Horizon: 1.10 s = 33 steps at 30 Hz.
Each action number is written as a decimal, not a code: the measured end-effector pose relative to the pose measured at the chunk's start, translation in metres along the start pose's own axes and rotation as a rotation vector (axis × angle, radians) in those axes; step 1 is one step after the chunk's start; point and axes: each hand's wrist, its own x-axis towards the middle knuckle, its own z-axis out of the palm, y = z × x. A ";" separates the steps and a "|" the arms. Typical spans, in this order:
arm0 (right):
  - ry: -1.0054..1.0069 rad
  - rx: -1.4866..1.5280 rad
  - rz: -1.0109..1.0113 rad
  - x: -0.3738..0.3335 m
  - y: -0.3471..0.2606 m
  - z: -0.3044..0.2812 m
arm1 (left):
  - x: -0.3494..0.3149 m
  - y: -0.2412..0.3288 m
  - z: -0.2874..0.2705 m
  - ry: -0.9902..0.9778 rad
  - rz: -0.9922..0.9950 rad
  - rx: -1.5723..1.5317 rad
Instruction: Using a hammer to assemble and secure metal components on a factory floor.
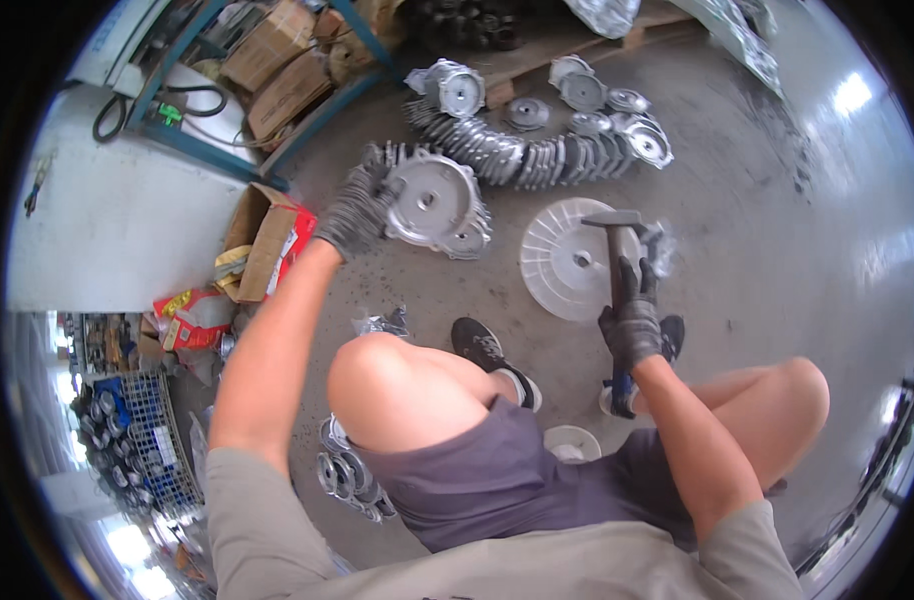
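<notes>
My left hand, in a dark grey glove, grips the left edge of a round cast-metal cover. The cover's broad face with its central hub is turned up towards me; whether it rests on anything below cannot be told. In my right hand, also gloved, is a hammer, its fingers closed around the handle and its head pointing away from me. Under the hammer head lies a white ribbed plastic disc on the floor. Some clear plastic film sits at the disc's right side.
A curved row of stacked metal covers stands beyond my hands, with several loose covers behind it. An open cardboard box and a blue-framed shelf are at the left. More metal parts lie beside my left leg.
</notes>
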 end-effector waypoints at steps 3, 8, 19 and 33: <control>-0.014 0.222 0.245 -0.005 0.021 0.012 | 0.030 0.086 -0.046 -0.221 -0.350 -0.203; -0.044 0.346 0.341 0.008 0.023 -0.021 | 0.019 0.097 0.032 -0.170 0.238 0.254; -0.088 0.069 0.414 0.028 0.075 -0.011 | -0.035 0.182 0.234 0.096 -0.197 -0.077; -0.263 0.007 0.379 0.046 0.172 0.133 | -0.043 0.182 0.238 0.139 -0.189 -0.284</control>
